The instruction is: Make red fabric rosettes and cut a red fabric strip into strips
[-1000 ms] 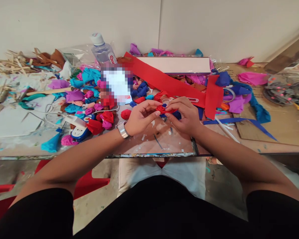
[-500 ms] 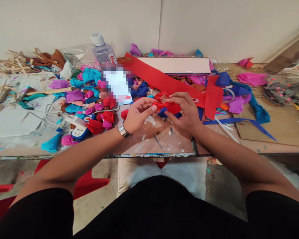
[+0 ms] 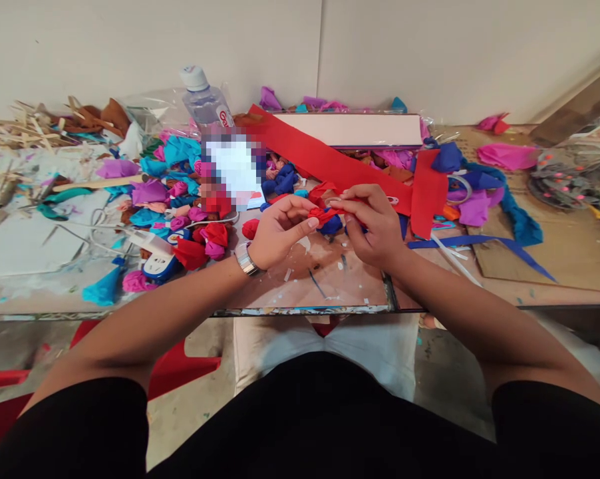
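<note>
Between my two hands is a small crumpled piece of red crepe paper [image 3: 324, 215], gathered into a bunched, twisted shape. My left hand [image 3: 283, 229], with a metal watch on its wrist, pinches the bunched end between thumb and fingers. The fingertips of my right hand [image 3: 371, 223] close on the narrower right end of the same piece. Dark blue crumpled paper [image 3: 331, 226] lies just beneath it. Behind my hands a long red paper strip [image 3: 324, 154] runs diagonally, and a shorter red strip [image 3: 426, 199] lies to the right.
Many coloured paper rosettes [image 3: 180, 156] heap at the left around a phone [image 3: 234, 169] and a water bottle [image 3: 205, 103]. A power strip [image 3: 160, 264], green-handled pliers [image 3: 68, 195] and wooden sticks [image 3: 38, 130] lie further left. A tape roll [image 3: 459, 189] and cardboard [image 3: 554, 259] are right.
The red paper, looser and spread wider between my hands before, is now bunched tighter. My right hand's fingers have drawn together on its end; my left hand stays nearly in place.
</note>
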`<state>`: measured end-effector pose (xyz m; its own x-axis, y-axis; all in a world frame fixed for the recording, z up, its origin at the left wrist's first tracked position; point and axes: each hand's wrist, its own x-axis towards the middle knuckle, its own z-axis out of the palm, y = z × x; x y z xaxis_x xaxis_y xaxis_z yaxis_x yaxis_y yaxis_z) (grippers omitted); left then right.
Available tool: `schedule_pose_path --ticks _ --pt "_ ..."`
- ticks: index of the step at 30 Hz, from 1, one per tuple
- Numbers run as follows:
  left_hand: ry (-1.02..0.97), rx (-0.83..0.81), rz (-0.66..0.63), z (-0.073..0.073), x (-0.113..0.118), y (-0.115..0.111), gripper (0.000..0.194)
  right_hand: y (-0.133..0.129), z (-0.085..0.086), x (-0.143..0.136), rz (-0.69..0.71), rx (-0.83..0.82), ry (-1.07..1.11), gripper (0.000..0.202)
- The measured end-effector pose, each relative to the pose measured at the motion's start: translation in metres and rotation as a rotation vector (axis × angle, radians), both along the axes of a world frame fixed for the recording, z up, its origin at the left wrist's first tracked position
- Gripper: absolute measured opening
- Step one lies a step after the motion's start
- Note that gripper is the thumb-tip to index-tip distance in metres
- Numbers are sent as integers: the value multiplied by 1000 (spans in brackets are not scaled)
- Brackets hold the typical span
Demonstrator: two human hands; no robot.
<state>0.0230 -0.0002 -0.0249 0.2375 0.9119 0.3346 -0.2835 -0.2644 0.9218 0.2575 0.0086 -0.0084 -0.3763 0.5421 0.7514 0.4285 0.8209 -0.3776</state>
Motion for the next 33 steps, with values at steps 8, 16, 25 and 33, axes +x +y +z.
schedule_pose_path --ticks 8,16,25,33 --pt "49 36 43 -4 -2 4 31 2 -1 2 -22 -19 -102 32" --pt "47 -25 4 -14 -5 8 28 -4 -3 3 18 -137 -66 33" --pt "-47 -165 17 -8 -4 7 28 3 -4 3 178 -483 -44 35" --pt "-125 -256 -66 0 -4 7 24 9 12 2 418 -1113 176 43"
